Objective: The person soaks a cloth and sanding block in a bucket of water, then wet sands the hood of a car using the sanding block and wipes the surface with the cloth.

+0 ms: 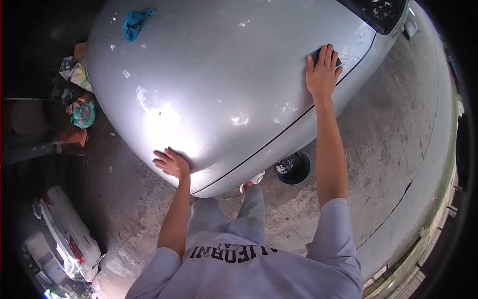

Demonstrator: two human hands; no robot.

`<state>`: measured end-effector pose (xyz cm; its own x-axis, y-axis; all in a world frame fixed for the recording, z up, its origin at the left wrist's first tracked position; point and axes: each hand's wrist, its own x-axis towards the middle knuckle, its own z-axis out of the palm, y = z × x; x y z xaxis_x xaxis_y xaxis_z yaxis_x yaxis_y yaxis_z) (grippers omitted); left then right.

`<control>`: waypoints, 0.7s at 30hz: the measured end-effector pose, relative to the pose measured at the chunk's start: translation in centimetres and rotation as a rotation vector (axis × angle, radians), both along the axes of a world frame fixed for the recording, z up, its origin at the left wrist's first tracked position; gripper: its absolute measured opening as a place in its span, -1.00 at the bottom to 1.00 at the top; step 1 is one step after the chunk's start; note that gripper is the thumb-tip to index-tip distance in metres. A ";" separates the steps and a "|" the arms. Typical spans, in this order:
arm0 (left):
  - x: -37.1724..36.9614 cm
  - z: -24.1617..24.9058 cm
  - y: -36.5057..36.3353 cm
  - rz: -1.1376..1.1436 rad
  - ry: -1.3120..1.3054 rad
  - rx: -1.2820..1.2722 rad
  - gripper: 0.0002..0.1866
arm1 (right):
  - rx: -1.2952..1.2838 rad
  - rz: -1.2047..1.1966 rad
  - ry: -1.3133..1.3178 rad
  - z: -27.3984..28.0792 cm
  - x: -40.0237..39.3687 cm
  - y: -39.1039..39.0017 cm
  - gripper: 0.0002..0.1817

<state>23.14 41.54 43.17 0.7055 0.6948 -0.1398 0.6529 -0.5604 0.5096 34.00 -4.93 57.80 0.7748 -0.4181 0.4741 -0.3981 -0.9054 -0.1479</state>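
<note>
A silver car hood [199, 65] with wet, shiny patches fills the upper middle of the head view. On its right side, close to the windshield [386, 10], my right hand [322, 74] presses a dark pad [338, 62] against the paint. The fingers lie over the pad, and its edges show at both sides; its exact kind is hidden. My left hand [172, 163] rests on the hood's near edge, fingers apart and holding nothing. A crumpled blue cloth [133, 25] lies on the hood's far left.
A dark bucket [294, 169] stands on the concrete floor [378, 129] beside the car. Several bags, including a green plastic bag [83, 114], sit left of the hood. A white car [67, 234] is parked at lower left.
</note>
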 end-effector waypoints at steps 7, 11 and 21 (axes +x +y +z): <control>9.4 10.3 -16.6 -0.768 -0.453 0.176 -0.42 | 0.003 0.719 0.333 -2.7 -13.1 12.3 -0.20; 11.1 5.3 -11.3 -0.161 -0.243 0.186 -0.24 | -0.043 0.169 0.111 2.6 -1.7 -8.5 -0.29; 11.0 6.3 -11.1 -0.195 -0.261 0.232 -0.32 | 0.009 0.801 0.328 -2.4 -10.4 14.4 -0.24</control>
